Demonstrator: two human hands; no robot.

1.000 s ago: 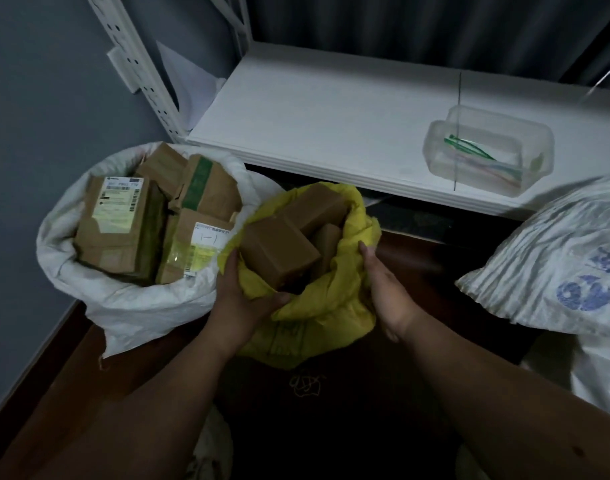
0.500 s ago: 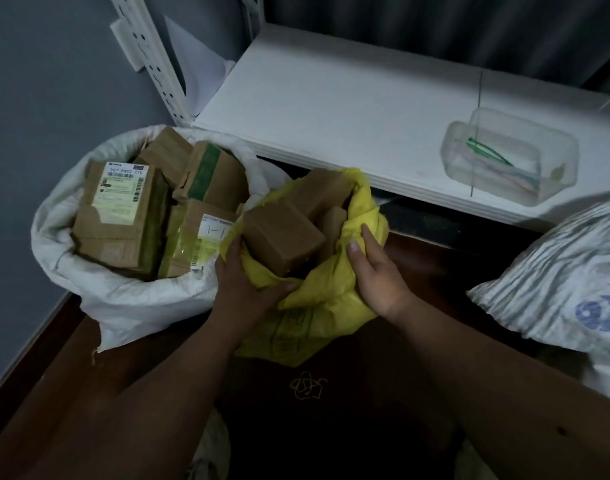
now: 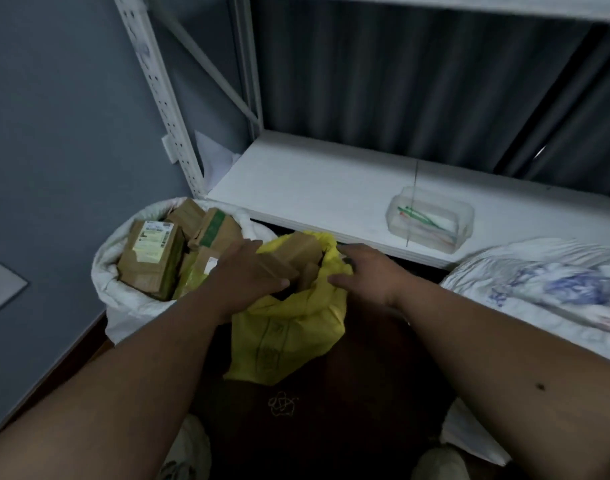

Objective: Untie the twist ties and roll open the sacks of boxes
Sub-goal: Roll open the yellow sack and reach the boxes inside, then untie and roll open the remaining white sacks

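A yellow sack (image 3: 289, 334) stands open on the dark floor, its rim rolled down around brown boxes (image 3: 293, 254). My left hand (image 3: 248, 271) lies over the sack's left rim and the boxes, fingers stretched out. My right hand (image 3: 365, 271) hovers at the right rim with its fingers relaxed, holding nothing. Left of it an open white sack (image 3: 123, 299) shows several labelled cardboard boxes (image 3: 151, 254). A closed white sack with blue print (image 3: 539, 282) lies at the right. A loose twist tie (image 3: 281, 403) sits on the floor in front of the yellow sack.
A white shelf (image 3: 314, 188) runs behind the sacks and carries a clear container (image 3: 431, 220) of coloured ties. The rack's upright (image 3: 158, 91) and a grey wall stand at the left. My shoes (image 3: 189, 452) show at the bottom edge.
Both hands have let go of the yellow sack's rim and opened out above it. The camera has tilted up, so more of the rack and curtain shows.
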